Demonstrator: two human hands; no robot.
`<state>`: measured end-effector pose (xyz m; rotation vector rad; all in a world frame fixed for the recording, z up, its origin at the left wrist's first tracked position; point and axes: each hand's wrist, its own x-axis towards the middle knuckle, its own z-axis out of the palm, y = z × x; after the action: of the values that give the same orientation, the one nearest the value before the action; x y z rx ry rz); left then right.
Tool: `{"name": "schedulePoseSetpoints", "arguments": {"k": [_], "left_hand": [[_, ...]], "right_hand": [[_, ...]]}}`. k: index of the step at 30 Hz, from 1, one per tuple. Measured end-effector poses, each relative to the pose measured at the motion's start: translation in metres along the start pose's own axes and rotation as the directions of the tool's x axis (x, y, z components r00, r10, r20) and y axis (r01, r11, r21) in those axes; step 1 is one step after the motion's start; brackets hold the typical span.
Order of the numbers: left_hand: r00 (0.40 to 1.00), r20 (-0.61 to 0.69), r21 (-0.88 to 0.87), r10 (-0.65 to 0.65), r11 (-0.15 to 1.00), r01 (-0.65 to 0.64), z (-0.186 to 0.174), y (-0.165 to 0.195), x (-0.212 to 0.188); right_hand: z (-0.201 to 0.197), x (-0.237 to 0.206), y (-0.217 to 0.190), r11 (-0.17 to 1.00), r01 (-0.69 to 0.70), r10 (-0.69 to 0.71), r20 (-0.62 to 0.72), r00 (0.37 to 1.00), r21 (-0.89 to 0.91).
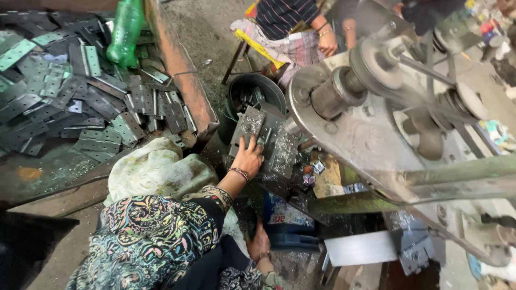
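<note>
My left hand (248, 157), with a bangle at the wrist, lies fingers-up on a grey metal hinge plate (249, 124). The plate leans among other shaving-covered plates (283, 153) on the bed of a press. A patterned sleeve (156, 236) covers that arm. My right hand (260, 240) hangs low in shadow by a blue box (287, 220). Its fingers are curled, and what they hold is hidden.
A rusty tray (180, 70) at the left holds a heap of hinge plates (80, 102) and a green plastic bottle (124, 32). A dark bucket (257, 88) of metal parts stands behind the plates. The press's flywheel and shafts (376, 102) fill the right. Another person (293, 27) sits at the top.
</note>
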<state>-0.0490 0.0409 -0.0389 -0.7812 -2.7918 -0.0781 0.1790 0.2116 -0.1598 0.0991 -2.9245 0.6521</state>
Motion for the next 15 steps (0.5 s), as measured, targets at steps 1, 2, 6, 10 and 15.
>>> {"name": "schedulePoseSetpoints", "arguments": {"k": [1,2,6,10,15], "left_hand": [[1.000,0.021,-0.008,-0.017,1.000,0.018,-0.001,-0.001,-0.001],[0.999,0.049,-0.017,-0.016,1.000,0.017,-0.003,-0.001,-0.001],[0.997,0.082,-0.003,-0.005,1.000,0.005,-0.006,-0.003,0.002],[0.994,0.104,-0.006,-0.021,1.000,0.022,-0.009,-0.008,0.020],[0.990,0.127,0.040,-0.064,0.997,0.059,-0.019,-0.007,0.035]], "right_hand": [[0.005,-0.002,-0.003,0.999,-0.028,0.027,0.026,0.999,0.033],[0.004,0.000,-0.005,0.986,-0.166,0.167,0.166,0.972,-0.020],[-0.041,0.023,-0.006,0.923,-0.373,0.382,0.362,0.850,-0.098],[-0.076,0.045,-0.007,0.957,-0.238,0.282,0.344,0.895,-0.165],[-0.040,0.028,-0.011,0.934,-0.296,0.343,0.281,0.896,-0.198]]}}
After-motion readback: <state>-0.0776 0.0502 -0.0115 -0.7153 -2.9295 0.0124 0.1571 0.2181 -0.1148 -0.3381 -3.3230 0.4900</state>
